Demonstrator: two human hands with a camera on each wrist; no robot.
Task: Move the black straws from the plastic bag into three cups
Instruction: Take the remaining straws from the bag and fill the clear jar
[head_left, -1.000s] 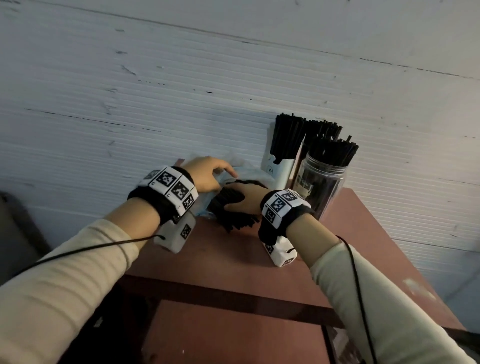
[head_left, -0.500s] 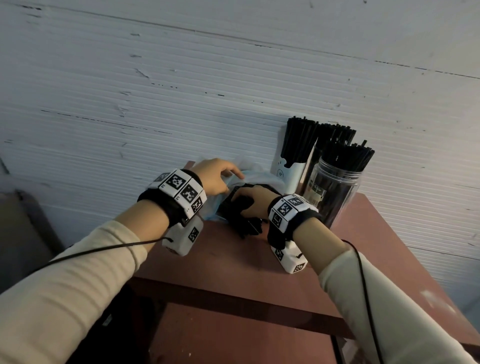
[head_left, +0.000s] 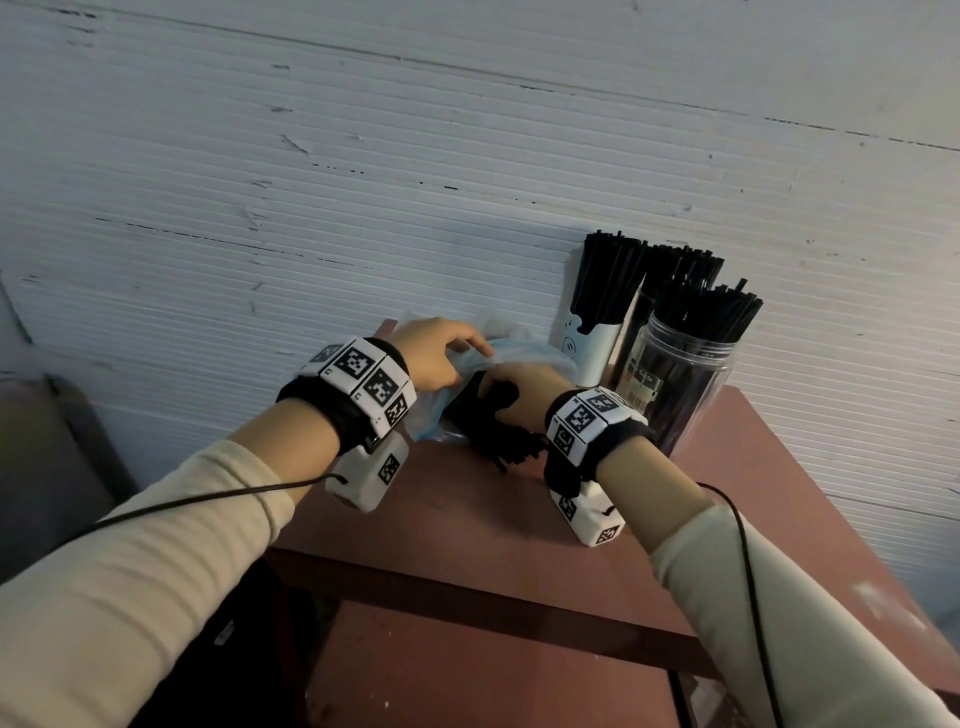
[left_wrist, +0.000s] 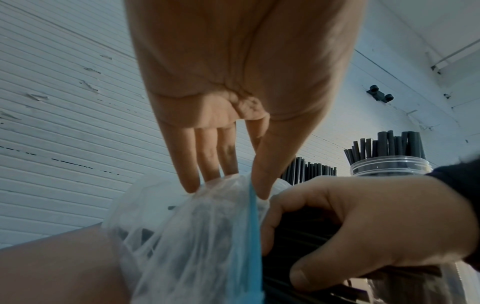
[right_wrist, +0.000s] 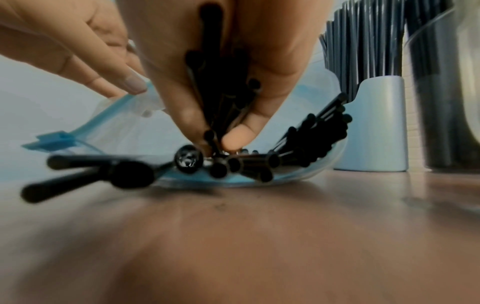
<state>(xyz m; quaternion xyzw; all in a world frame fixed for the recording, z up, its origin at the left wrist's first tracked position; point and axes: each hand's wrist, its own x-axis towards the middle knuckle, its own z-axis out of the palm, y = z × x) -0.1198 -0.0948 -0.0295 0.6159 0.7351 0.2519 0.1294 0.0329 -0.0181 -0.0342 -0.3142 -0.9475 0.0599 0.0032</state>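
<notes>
Two hands busy: left hand (left_wrist: 233, 102) pinches zip bag (left_wrist: 197, 236) rim | right hand (head_left: 519, 397) grips black straws (right_wrist: 226, 107) | I fear loose ones (right_wrist: 85, 174) rolling off surface (head_left: 467, 519).

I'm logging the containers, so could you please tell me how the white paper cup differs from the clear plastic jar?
The white paper cup is opaque and slimmer; the clear plastic jar is see-through, wider and carries a label. The cup stands against the wall, the jar nearer the person. Both stand upright, packed with black straws.
</notes>
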